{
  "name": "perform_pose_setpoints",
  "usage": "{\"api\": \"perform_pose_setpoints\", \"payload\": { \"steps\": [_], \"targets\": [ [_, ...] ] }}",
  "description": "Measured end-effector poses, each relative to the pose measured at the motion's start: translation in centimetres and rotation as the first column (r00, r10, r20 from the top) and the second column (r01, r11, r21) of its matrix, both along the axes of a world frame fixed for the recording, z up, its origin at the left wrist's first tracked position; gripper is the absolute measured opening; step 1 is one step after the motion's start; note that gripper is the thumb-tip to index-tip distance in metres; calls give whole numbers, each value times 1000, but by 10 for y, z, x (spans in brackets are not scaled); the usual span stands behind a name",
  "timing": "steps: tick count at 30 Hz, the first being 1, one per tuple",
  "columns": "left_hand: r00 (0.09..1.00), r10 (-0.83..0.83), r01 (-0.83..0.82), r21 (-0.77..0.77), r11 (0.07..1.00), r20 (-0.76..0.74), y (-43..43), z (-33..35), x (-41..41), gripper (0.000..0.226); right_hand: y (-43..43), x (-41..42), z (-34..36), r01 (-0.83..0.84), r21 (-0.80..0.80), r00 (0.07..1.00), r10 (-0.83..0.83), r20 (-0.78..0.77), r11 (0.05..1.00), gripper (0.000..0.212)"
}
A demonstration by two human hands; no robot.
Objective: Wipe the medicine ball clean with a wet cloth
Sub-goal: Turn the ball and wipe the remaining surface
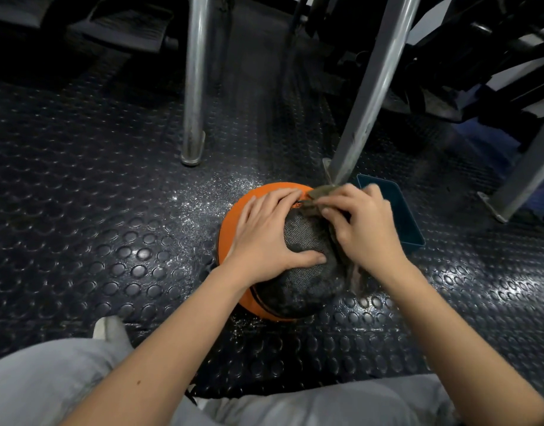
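The medicine ball [298, 287] sits on the bumpy rubber floor [111, 210], right under both hands. The left hand [264, 235] lies flat on top, fingers out, holding it steady. The right hand [363, 226] grips the wet cloth [321, 191] against the ball's right side. A blue tub [399, 210] stands just beyond. No words can be read.

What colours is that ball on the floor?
The medicine ball is orange with a black textured panel; head view.
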State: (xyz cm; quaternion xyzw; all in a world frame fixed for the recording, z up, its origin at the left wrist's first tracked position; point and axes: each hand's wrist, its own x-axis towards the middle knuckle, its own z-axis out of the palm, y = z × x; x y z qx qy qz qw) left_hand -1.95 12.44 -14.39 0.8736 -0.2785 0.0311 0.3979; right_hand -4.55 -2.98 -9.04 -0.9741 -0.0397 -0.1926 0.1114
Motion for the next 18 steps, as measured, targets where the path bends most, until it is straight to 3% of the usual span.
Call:
{"api": "perform_pose_setpoints", "payload": {
  "steps": [4, 12, 18],
  "targets": [
    [999, 32, -32, -37, 999, -7, 1, -3, 2, 114, 7, 32, 6, 32, -25, 993, -35, -109, 999, 23],
    [997, 65, -66, -37, 997, -37, 1, -3, 6, 115, -4, -52, -25, -67, 133, 995, 57, 78, 989, 22],
    [998, 44, -46, -67, 997, -35, 6, -3, 10, 113, -5, -12, -15, 1, 164, 997, -13, 71, 987, 18]
  ]
}}
